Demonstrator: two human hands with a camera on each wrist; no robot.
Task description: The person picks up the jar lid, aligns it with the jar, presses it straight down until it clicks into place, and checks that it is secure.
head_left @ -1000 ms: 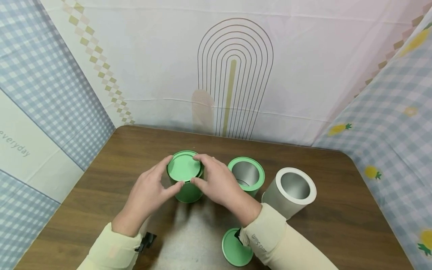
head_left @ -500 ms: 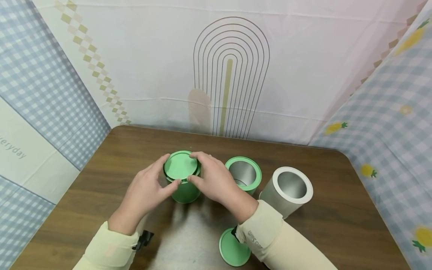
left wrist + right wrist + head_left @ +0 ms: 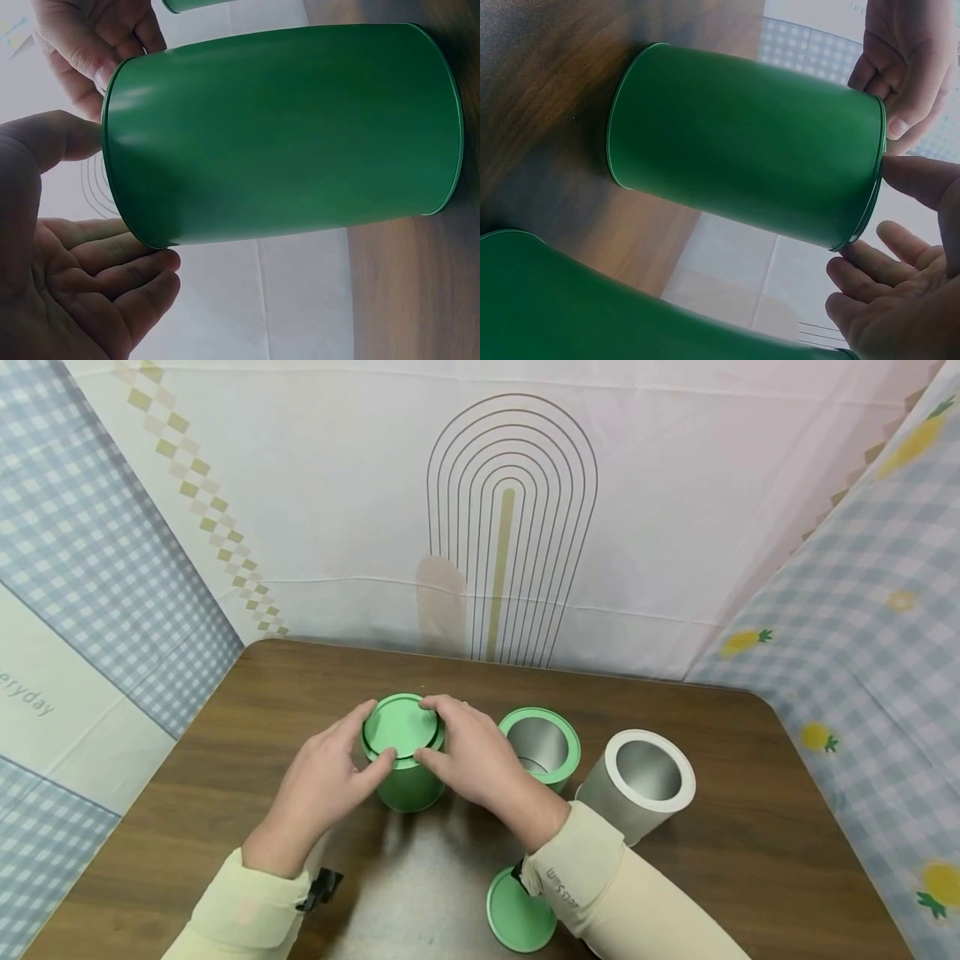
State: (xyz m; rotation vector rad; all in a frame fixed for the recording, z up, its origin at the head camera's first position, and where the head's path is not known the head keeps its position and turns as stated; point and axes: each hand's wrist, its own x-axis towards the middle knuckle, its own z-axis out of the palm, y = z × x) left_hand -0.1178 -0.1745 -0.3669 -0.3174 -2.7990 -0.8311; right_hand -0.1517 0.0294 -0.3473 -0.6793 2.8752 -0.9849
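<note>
We are holding the green lid (image 3: 401,725) by its rim, left grip (image 3: 322,781) and right grip (image 3: 480,756) both half-spread; it is sitting atop the leftmost can (image 3: 410,788) on the desk (image 3: 251,735).

“eryday” (image 3: 27,693) on cloth (image 3: 90,568), illegible lettering (image 3: 562,887) on sleeve (image 3: 600,885)
</note>
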